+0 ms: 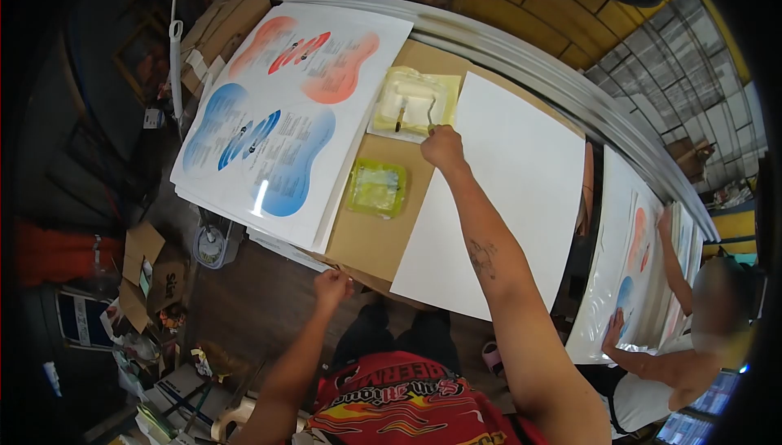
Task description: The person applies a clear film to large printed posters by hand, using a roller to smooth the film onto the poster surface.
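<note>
My right hand (444, 147) is closed round the handle of a paint roller (431, 111), whose head rests in a shallow tray (381, 125) smeared with pale, creamy liquid. A small brush (399, 117) with a dark end lies in the same tray. Closer to me, a yellow-green plastic container (377, 188) sits on the brown board (358, 237). To the right of the tray lies a large blank white sheet (505, 200), partly beneath my right forearm. My left hand (332, 288) is closed by the table's front edge; what its fingers hold, if anything, I cannot make out.
Printed sheets with red and blue shapes (285, 111) are stacked on the left. Long pale rails (521, 50) run behind the table. At the right, another person (668, 363) has both hands on a similar print (623, 266). Cardboard boxes (155, 274) stand at lower left.
</note>
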`<state>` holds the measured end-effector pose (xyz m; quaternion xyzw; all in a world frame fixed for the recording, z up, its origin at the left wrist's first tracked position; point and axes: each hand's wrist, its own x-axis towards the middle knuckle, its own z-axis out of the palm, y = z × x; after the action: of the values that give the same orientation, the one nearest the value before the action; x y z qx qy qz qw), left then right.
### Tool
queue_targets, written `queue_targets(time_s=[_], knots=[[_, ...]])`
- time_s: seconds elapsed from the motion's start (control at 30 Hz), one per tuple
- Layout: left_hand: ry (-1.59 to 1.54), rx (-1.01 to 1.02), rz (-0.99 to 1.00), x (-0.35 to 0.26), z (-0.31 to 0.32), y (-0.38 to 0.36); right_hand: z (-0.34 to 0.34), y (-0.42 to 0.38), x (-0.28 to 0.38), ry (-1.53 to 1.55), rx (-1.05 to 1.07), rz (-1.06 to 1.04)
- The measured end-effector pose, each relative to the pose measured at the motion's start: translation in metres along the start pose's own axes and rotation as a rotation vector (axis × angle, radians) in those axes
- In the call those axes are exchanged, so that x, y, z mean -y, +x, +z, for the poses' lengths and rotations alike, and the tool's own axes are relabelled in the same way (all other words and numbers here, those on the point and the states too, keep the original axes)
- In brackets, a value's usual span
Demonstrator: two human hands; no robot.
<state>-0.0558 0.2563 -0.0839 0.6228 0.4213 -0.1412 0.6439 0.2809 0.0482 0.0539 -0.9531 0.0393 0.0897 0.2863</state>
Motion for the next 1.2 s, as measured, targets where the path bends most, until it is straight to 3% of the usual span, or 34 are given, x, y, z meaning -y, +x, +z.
queue_targets(time_s=[0.17,0.2,0.3,0.33,0.47,0.87,1.07,1.2], knots=[[-0.027,0.013,-0.011,0.025,-0.016,-0.001,-0.010,-0.047,-0.024,0.231,-0.144,-0.078],[-0.014,0.018,-0.012,0.028,-0.018,0.000,-0.007,-0.049,-0.030,0.452,-0.118,-0.011],[0.018,0.047,-0.012,0.032,-0.020,0.005,-0.022,-0.053,-0.050,1.257,0.254,0.279],[0.022,0.059,-0.013,0.032,-0.021,0.006,-0.024,-0.058,-0.047,1.336,0.237,0.333],[0.053,0.070,0.014,0.024,-0.024,0.005,-0.020,-0.063,-0.051,1.405,0.308,0.334],[0.184,0.093,0.152,0.031,-0.031,-0.022,-0.004,-0.070,-0.040,1.399,0.251,0.288],[0.150,0.063,0.067,0.035,-0.032,-0.037,0.003,-0.072,-0.048,1.423,0.267,0.285],[0.163,0.067,0.097,0.026,-0.025,-0.042,0.005,-0.066,-0.058,1.609,0.393,0.368]])
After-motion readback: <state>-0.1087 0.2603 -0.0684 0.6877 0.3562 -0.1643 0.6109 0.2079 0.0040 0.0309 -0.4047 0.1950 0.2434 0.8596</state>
